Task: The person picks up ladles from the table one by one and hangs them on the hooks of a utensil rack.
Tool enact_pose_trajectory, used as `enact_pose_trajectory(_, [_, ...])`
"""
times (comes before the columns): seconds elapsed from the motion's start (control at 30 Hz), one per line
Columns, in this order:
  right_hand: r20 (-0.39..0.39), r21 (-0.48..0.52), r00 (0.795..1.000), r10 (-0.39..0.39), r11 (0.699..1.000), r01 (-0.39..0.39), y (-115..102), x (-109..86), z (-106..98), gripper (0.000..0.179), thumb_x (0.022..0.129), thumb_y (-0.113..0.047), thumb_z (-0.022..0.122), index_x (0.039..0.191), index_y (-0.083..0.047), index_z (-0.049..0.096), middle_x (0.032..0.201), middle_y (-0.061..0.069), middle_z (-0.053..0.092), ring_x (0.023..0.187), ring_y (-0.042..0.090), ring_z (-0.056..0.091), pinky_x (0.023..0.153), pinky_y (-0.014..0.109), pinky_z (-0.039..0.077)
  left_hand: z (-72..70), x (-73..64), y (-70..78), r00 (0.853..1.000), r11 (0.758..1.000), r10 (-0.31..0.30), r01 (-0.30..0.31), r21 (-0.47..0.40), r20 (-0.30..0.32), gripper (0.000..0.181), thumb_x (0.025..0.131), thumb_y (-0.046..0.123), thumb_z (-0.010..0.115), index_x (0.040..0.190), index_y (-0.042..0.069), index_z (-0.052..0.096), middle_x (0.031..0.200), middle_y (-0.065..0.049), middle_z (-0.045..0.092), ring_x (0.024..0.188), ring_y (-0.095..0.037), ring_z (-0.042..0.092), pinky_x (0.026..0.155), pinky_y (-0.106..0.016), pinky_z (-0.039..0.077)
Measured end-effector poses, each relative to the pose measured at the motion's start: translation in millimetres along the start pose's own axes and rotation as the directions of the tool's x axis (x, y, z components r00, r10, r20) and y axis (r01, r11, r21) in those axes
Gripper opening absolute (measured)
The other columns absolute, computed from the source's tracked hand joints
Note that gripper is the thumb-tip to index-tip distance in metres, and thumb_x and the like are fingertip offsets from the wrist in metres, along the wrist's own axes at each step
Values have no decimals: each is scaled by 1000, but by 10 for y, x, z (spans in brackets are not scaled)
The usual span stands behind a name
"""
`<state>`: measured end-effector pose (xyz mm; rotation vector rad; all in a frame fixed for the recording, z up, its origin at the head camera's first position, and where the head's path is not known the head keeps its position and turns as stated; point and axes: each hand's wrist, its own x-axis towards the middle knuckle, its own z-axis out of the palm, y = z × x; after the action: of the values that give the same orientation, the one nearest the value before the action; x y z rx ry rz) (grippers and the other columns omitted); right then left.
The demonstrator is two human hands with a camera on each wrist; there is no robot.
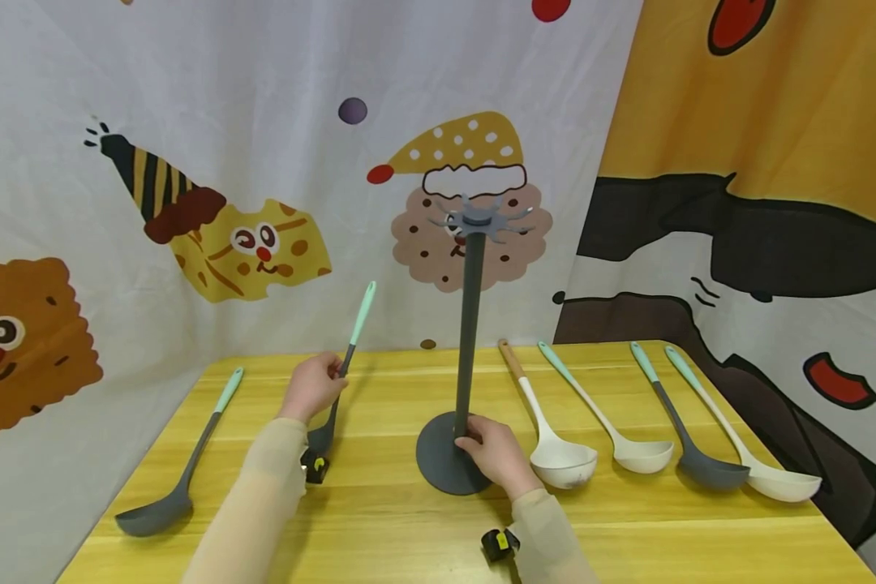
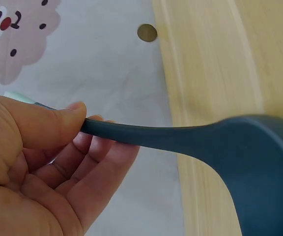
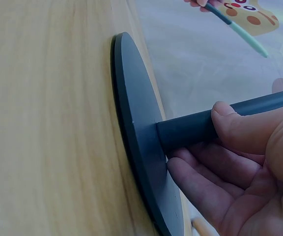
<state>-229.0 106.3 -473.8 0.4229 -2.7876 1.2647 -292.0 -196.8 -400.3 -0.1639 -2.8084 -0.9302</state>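
Observation:
My left hand (image 1: 312, 388) pinches a dark grey ladle (image 2: 146, 135) by its shaft, between thumb and fingers. Its mint-green handle (image 1: 363, 312) points up and away, and the sleeve side of my wrist partly hides its bowl in the head view. To the right stands a dark grey utensil stand (image 1: 470, 324), upright, with a round base (image 1: 438, 462) on the table and a ring of hooks (image 1: 479, 217) on top. Low on its pole, just above the base, my right hand (image 1: 498, 454) holds it with thumb and fingers.
A dark grey ladle (image 1: 153, 515) lies at the left of the wooden table (image 1: 380, 527). On the right lie a wooden-handled white ladle (image 1: 564, 466), two white ladles (image 1: 644, 456) (image 1: 781, 484) and a dark ladle (image 1: 711, 470), these three mint-handled. A printed curtain (image 1: 263, 81) hangs behind.

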Motion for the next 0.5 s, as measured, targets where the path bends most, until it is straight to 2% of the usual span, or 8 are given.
enact_pose_trajectory(0.37, [7,5,1000,4,1000,-4,-2,9,-2,23,94,-12,68,116,-3,69,109,11,71,102,32,67,85,47,54,32,4,163,999,994,9,-15,-108,-50,12,87,4,71,97,0,65,83,-8,62,79,-26,58,71,-42,48])
enact_pose_trajectory(0.5, [14,13,1000,0,1000,0,-2,-1,1,23,95,-12,67,116,-3,69,110,12,71,103,32,67,85,47,55,24,-3,246,999,988,3,-10,-152,-46,16,90,5,70,104,-1,66,89,-10,64,85,-28,61,75,-43,51])
